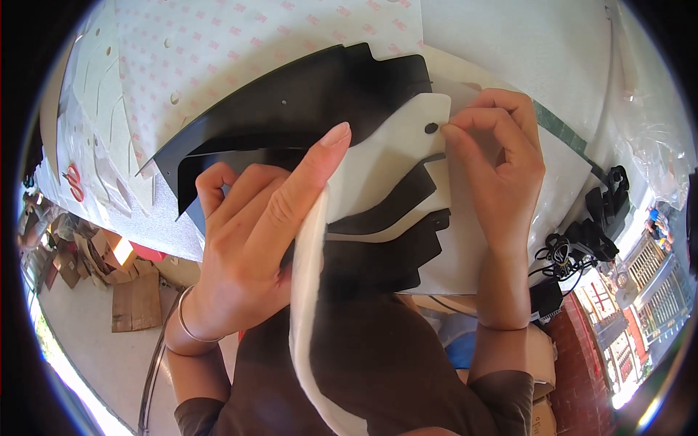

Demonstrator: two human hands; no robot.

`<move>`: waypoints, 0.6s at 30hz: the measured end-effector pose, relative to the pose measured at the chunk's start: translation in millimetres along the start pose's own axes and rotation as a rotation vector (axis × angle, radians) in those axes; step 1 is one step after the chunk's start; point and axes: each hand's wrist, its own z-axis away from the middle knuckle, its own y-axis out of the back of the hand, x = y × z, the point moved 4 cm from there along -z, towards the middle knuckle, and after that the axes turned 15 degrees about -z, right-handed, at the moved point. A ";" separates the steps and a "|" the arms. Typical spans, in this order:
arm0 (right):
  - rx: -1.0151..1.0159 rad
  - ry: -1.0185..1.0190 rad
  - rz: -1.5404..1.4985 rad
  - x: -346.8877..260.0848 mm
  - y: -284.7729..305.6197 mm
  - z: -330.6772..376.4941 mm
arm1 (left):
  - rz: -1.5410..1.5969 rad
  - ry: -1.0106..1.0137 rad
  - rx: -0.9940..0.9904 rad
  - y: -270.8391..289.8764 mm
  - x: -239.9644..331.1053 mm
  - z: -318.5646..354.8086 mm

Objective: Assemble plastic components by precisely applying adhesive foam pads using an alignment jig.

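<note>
A curved black panel (320,91) with a stepped edge lies in front of me on the table. Over its right part sits a cream-white cut sheet (385,145) with a dark oval spot at its right end. My right hand (502,145) is closed, thumb and index finger pinching the sheet's right edge beside that spot. My left hand (262,225) is closed around a long white strip (309,305), which hangs down against my chest; its index finger stretches over the cut sheet. Its thumb is mostly hidden. Black shaped bands (392,251) run below the sheet.
White backing paper with pale red print (240,43) covers the table's far side. Red-handled scissors (74,183) lie at the left edge. Black cables and an adapter (574,251) sit at the right edge. Cardboard pieces (136,301) lie on the floor at left.
</note>
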 end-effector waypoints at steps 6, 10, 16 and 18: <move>0.007 0.038 -0.062 1.4 -1.0 0.7 | 0.029 -0.033 0.147 -2.0 -4.3 3.9; 0.018 0.023 -0.142 -0.6 0.0 1.1 | 0.108 -0.138 0.268 -3.7 -4.5 7.1; 0.025 0.017 -0.058 -1.3 -4.2 -3.9 | -0.020 -0.055 0.239 -5.7 1.4 6.8; 0.007 0.040 -0.025 -2.8 -3.4 -3.4 | -0.049 -0.067 0.240 -5.0 1.8 7.6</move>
